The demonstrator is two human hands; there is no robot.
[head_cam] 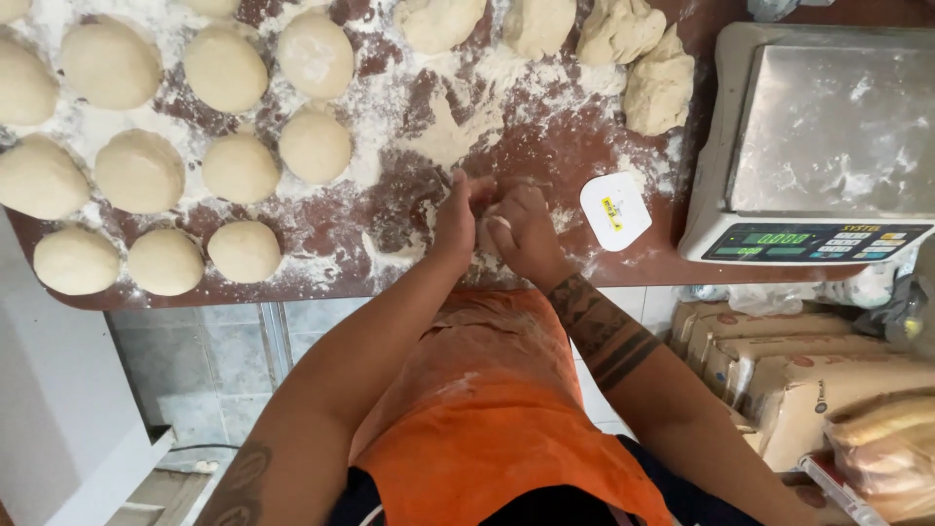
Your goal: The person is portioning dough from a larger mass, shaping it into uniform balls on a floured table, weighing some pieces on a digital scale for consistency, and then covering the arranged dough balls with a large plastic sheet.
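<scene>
orange apron right under the lens, dusted with flour, and both forearms stretch out from it toward the table edge. up at the wrists now: the left hand and the right hand are pressed in close together, both cupped around a small piece of dough that only peeks out pale between them. fingers curled in tight on both sides, palms facing each other, the piece itself mostly hidden by the grip. it sits at the near edge of the reddish-brown table, on a floury patch.

just to the right of the hands lies a white plastic scraper with a yellow mark on it, flat on the table, apart from the fingers. further right stands a grey weighing scale with a steel pan dusted with flour and its display lit green.

off to the left, well apart from the hands, rows of round dough balls sit smooth and finished in loose flour. along the far edge, rough dough chunks lie unshaped near the scale's corner. down at the lower right, below table level, brown paper sacks are stacked by a bag of bread rolls.
</scene>
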